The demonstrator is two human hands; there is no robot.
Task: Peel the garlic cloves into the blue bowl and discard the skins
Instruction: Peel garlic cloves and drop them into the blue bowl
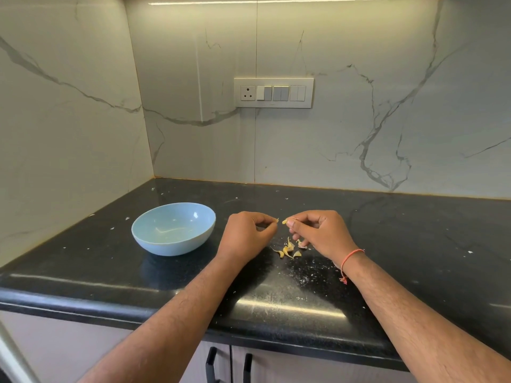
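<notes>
pinching clove (284, 221) btwn r fingers (293, 225)

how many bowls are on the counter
1: the blue bowl sits on the black counter, to the left of the left hand. No others visible.

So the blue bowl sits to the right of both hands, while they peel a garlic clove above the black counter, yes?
Not quite. The head view shows the blue bowl to the left of both hands, not the right. The rest holds: the left hand and right hand work a garlic clove above the black counter.
</notes>
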